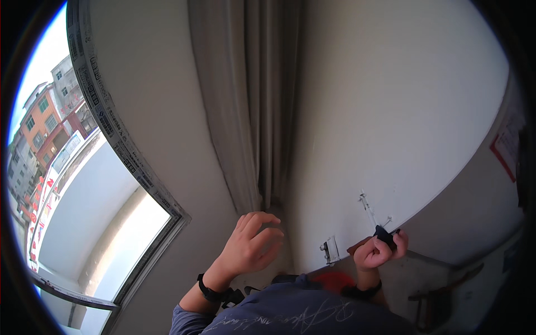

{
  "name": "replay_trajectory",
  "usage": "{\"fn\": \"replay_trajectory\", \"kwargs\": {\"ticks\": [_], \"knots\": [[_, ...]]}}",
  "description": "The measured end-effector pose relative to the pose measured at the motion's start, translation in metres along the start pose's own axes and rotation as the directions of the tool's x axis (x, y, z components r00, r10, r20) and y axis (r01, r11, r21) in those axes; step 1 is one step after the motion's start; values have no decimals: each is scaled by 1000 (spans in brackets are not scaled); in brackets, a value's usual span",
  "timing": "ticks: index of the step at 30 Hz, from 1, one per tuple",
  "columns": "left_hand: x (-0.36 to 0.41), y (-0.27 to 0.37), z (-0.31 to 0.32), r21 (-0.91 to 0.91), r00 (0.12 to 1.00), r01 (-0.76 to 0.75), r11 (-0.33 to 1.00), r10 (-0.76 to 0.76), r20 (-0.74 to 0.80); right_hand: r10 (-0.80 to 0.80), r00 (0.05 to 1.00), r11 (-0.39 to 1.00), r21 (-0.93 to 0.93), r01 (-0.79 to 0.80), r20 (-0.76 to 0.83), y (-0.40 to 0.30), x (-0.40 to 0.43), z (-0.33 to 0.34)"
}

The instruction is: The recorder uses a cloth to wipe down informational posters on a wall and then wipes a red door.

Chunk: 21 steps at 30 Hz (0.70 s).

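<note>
My left hand (254, 242) is raised in front of the lower end of a long grey curtain (236, 125). Its fingers are bent and apart, and nothing is between them. My right hand (372, 253) is closed on a small dark cloth-like item (384, 236) at the lower edge of a large white panel (398, 104). Just above that item, a slim metal slide bolt (368, 208) is fixed to the panel. A metal bracket or hinge (331, 250) sits to the left of my right hand. Beside the hand shows a reddish-brown piece (357, 245), partly hidden.
A window frame (121, 144) with printed film stands at the left, with buildings (46, 117) outside. Below my right arm is a red object (333, 280), partly covered by my shirt. A wooden chair or stool (435, 303) stands at lower right. A red-edged sheet (504, 155) hangs at far right.
</note>
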<state>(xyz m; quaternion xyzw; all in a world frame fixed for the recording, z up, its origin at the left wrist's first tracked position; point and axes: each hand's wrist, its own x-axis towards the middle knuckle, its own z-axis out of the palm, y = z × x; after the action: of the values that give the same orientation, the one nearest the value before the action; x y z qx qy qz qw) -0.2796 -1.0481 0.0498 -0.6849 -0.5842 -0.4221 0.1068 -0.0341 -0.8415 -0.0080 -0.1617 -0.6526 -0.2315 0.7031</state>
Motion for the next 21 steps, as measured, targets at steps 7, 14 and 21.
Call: {"fn": "replay_trajectory", "kwargs": {"ticks": [7,14,21], "knots": [[33,-22,36,-235,980,-75,969,115,161,29,999,1000,-7,-29,17,27,-8,5],[71,-30,105,-543,888,-171,822,367,276,49,998,987,-152,-41,47,25,-24,7],[70,-76,212,-605,874,-243,758,442,203,303,949,949,59,-309,88,32,-39,12]]}}
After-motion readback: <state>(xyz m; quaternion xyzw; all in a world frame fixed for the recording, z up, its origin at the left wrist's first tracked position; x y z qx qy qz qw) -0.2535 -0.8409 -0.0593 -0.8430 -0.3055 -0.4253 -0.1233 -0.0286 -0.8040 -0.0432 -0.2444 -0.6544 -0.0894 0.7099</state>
